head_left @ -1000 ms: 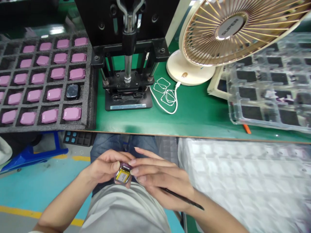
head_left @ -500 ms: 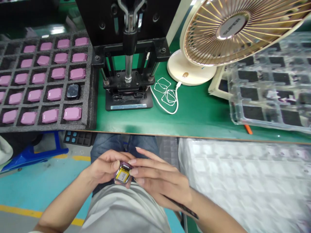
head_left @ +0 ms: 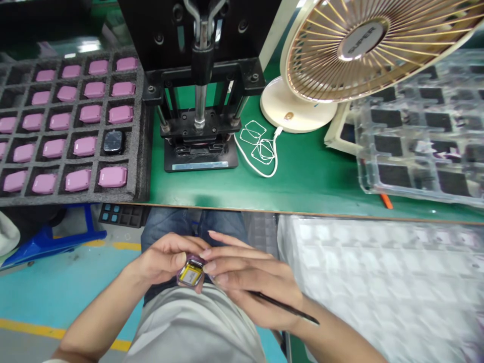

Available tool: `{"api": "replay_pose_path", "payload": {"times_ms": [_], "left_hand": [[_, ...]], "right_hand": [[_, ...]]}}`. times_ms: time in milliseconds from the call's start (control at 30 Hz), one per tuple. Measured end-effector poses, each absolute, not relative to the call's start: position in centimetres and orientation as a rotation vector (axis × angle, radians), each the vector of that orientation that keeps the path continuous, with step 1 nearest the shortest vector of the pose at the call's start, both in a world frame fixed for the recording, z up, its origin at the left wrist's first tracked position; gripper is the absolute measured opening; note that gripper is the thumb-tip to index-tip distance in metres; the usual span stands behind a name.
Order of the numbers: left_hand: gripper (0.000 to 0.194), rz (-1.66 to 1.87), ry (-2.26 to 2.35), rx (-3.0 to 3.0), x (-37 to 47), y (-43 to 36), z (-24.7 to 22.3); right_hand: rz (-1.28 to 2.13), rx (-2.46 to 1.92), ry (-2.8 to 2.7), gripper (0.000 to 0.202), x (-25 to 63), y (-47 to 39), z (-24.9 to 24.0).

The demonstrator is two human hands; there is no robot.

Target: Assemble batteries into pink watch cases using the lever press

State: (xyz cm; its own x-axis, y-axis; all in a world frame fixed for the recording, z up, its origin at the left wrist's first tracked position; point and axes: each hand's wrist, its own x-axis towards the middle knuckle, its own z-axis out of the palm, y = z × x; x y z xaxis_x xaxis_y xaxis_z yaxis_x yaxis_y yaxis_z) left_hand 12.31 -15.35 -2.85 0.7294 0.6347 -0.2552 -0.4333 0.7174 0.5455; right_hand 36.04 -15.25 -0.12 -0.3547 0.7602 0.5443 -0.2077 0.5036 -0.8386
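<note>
Above my lap, my left hand (head_left: 166,259) grips a small purple watch case (head_left: 191,272) between thumb and fingers. The case's open side faces up and shows a yellow and silver part inside. My right hand (head_left: 253,282) touches the case's right edge with its fingertips; its forefinger is raised. A thin dark tool (head_left: 285,306) lies in my right hand and sticks out past the palm toward the wrist. Its front end is hidden by the fingers.
A foam tray (head_left: 141,176) of purple cases and one black-faced unit sits left. A black press (head_left: 200,126) stands centrally, beside a white cable (head_left: 264,175), thin white frames (head_left: 262,151) and a fan (head_left: 298,116). Clear plastic trays (head_left: 416,194) are at right, white trays (head_left: 359,282) below.
My right hand has turned slightly, and the dark tool in it now shows more of its length and points further right. The purple case has tilted a little in my left hand.
</note>
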Motion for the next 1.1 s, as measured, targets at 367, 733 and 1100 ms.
{"api": "replay_pose_path", "payload": {"times_ms": [367,733,1100], "left_hand": [[0.036,0.597,0.472,0.480,12.3,-15.4,-3.1],[0.035,0.597,0.467,0.412,12.6,-15.5,-3.1],[0.043,0.652,0.399,0.515,12.5,-14.5,-2.2]], "right_hand": [[1.076,-0.494,-1.684,0.025,36.1,-15.1,-0.3],[0.900,-0.483,-1.975,0.033,37.0,-15.5,-1.0],[1.105,-0.719,-1.263,0.026,36.8,-16.2,0.7]]}}
